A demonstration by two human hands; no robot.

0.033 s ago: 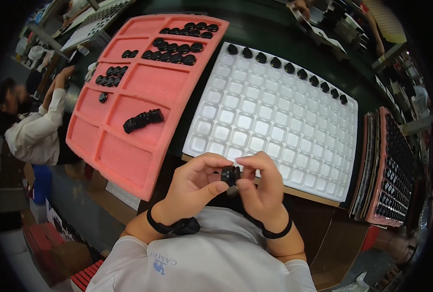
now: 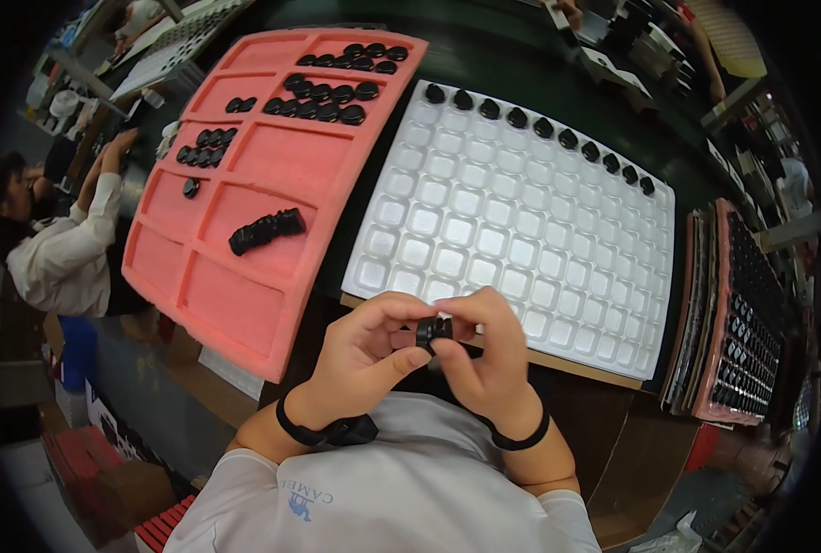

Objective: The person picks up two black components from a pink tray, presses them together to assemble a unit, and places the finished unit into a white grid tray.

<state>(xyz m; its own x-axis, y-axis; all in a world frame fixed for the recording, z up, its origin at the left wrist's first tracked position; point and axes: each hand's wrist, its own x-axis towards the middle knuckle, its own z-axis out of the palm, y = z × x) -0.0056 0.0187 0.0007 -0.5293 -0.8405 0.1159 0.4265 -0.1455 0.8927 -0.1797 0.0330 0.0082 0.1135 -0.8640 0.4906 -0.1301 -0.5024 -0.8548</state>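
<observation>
In front of my chest, both hands hold a small black ribbed cylindrical part (image 2: 431, 332), which resembles a lens barrel. My left hand (image 2: 366, 343) grips its left side between thumb and fingers. My right hand (image 2: 486, 348) pinches the right end, its fingertips close against the part. Just beyond my hands lies a white tray (image 2: 512, 249) of square pockets, with a row of black parts (image 2: 516, 117) along its far edge. To the left is a pink foam tray (image 2: 290, 157) with groups of similar parts (image 2: 336, 94). A joined row of black parts (image 2: 267, 230) lies in one compartment.
A co-worker in a light shirt (image 2: 69, 253) sits at the left. Stacked trays (image 2: 738, 323) with black parts stand at the right. A cardboard box (image 2: 636, 461) is below the white tray's near edge. Red boxes (image 2: 83, 470) lie low at the left.
My right fingers have moved left, closer onto the black part, and its ridged end has turned slightly. The trays appear shifted slightly left in the view.
</observation>
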